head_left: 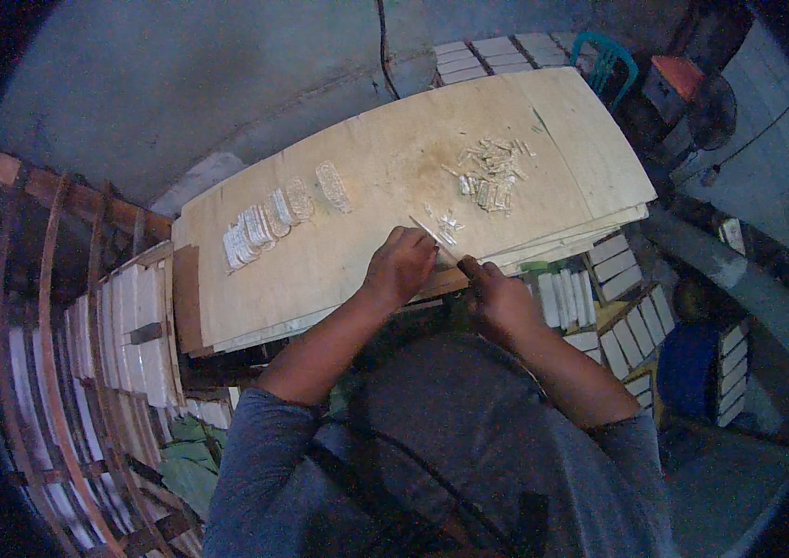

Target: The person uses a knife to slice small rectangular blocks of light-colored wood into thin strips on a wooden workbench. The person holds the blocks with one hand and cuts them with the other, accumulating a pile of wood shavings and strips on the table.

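Near crated white blocks [636, 338], right hand [502, 303] gripping knife [448, 251]

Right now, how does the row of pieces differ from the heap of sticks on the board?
The row is lined up; the heap is jumbled. The row's pieces look broad with rounded ends; the heap's sticks look short and narrow. The row lies toward the left of the board, the heap toward the right. Both look pale.

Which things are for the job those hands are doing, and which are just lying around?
Seems part of the job:
knife in the right hand
small pale pieces
wooden tabletop
maybe the pale ovals

Probably just lying about:
teal chair
blue container
red-topped box
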`<state>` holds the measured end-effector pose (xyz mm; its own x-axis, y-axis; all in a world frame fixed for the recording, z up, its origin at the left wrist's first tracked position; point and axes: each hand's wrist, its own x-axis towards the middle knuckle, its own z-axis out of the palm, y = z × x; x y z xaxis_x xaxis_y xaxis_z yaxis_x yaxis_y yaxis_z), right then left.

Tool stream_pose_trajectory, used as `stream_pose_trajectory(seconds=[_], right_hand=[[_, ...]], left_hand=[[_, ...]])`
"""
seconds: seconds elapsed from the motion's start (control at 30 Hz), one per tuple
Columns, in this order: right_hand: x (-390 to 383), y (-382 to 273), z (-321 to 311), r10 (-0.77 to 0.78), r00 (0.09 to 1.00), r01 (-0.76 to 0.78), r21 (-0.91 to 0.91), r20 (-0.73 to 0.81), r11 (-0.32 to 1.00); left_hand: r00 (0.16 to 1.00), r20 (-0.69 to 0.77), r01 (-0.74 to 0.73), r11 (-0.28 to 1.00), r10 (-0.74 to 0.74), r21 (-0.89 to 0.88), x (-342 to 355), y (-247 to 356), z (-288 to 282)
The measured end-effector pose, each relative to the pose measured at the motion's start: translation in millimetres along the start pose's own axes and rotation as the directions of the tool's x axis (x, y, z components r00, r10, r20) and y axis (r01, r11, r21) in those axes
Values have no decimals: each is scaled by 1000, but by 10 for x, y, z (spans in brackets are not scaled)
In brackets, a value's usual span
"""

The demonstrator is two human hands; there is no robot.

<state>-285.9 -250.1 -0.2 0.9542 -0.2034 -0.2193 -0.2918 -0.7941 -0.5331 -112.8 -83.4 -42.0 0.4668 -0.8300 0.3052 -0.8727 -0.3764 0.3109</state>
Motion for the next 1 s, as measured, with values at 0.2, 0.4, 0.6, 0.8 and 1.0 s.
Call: stream_pose_trajectory(seconds=[0.2, 0.4, 0.6, 0.8, 1.0], right_hand=[[-161, 112, 41, -4, 1000, 4, -9, -20, 1000], [4, -13, 68, -37, 999, 37, -10, -31, 999], [-84, 103, 125, -103, 991, 97, -74, -81, 993], [-127, 161, 179, -58, 997, 59, 14, -50, 998], [-6, -18, 79, -54, 998, 55, -60, 19, 997]], left_hand=[[999, -41, -33, 999, 33, 9, -13, -56, 66], [998, -53, -38, 999, 37, -21, -53, -62, 24], [999, -29, -46, 998, 46, 31, -81, -91, 44], [996, -72, -55, 998, 56, 11, -100, -122, 99], [1000, 16, 14, 1000, -14, 20, -105, -117, 105]])
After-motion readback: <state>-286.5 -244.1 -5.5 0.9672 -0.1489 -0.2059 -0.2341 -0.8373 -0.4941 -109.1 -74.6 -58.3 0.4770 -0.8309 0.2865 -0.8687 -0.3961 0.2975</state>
